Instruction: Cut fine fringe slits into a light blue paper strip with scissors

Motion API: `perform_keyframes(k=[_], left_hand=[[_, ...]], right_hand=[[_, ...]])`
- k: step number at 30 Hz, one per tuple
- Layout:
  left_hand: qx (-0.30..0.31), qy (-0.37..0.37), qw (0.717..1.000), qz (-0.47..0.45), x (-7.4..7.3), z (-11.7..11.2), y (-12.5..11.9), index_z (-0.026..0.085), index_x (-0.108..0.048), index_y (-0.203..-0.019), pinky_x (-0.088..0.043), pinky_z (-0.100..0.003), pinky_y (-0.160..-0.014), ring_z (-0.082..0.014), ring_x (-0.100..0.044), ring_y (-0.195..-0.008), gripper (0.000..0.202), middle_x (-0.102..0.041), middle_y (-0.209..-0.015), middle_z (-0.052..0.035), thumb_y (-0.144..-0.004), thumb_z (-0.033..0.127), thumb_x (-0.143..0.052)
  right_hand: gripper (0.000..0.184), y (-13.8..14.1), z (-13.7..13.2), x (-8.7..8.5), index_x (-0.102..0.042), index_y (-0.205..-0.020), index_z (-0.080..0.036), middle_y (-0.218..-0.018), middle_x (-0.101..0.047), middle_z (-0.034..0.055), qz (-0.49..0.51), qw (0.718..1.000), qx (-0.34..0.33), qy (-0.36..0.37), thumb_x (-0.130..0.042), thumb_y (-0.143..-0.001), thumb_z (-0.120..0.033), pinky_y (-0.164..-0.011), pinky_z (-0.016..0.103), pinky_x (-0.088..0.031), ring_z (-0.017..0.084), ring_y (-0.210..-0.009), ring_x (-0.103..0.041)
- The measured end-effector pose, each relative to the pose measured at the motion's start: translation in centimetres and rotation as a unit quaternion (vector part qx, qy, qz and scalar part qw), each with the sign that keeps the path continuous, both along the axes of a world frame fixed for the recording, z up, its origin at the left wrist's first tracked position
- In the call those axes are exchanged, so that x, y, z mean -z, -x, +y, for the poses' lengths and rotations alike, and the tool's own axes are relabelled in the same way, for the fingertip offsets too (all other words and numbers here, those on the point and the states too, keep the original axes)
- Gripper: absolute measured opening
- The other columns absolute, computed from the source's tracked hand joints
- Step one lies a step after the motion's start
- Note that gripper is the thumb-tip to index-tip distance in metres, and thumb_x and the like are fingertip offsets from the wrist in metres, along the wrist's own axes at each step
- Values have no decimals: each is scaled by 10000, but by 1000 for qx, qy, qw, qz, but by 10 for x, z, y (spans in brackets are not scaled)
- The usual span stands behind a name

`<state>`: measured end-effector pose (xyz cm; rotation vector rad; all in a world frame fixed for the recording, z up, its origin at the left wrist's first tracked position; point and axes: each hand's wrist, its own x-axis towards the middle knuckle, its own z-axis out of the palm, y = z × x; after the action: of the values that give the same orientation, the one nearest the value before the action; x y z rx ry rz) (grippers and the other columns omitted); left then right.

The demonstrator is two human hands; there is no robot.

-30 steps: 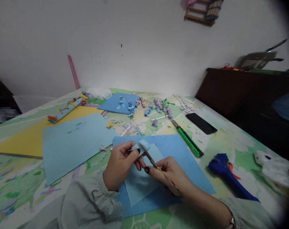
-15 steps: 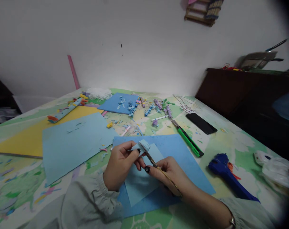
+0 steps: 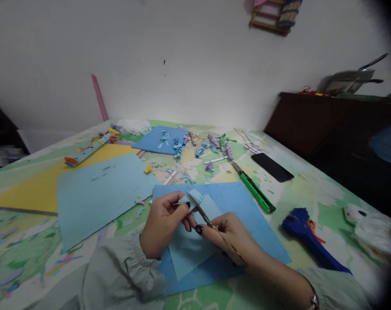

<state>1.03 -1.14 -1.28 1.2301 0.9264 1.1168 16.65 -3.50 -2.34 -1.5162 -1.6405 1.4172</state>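
My left hand (image 3: pixel 166 220) pinches a small light blue foam piece (image 3: pixel 196 197) with slits along its far edge. In my right hand (image 3: pixel 229 234) is a pair of gold-handled scissors (image 3: pixel 206 218), its blades lying across the piece beside the slits. Both hands hover over a light blue sheet (image 3: pixel 185 258), which rests on a larger blue foam sheet (image 3: pixel 256 228). My palm hides part of the scissors' handles.
Right of the sheets lie a green utility knife (image 3: pixel 256 193), a black phone (image 3: pixel 272 167) and a dark blue tool (image 3: pixel 307 237). Another light blue sheet (image 3: pixel 98 193) overlaps a yellow sheet (image 3: pixel 24 189) at left. Curled foam pieces (image 3: pixel 202 149) and scraps lie further back.
The hands and scissors stay almost in the same place. The slit edge of the foam piece looks slightly more spread out.
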Motion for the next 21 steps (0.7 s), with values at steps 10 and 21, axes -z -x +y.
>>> perform_keyframes(k=[10,21], left_hand=[[-15,-15,1000,-6,-1,-1,0,145,-548,-629,-434,-208,-413,-114,-558,-402,95,-610,-442,7,-714,183,-531],[-14,-11,1000,-6,0,-1,-1,143,-546,-636,-431,-199,-410,-108,-558,-396,104,-611,-434,10,-732,172,-522]], right_hand=[[503,-4,-3,-3,-366,-461,-179,-353,-317,-72,61,997,-38,8,-528,-714,-583,-320,190,-168,36,-308,-261],[520,-3,-2,2,-367,-443,-182,-333,-312,-73,65,997,-32,15,-520,-721,-593,-290,180,-183,39,-288,-263]])
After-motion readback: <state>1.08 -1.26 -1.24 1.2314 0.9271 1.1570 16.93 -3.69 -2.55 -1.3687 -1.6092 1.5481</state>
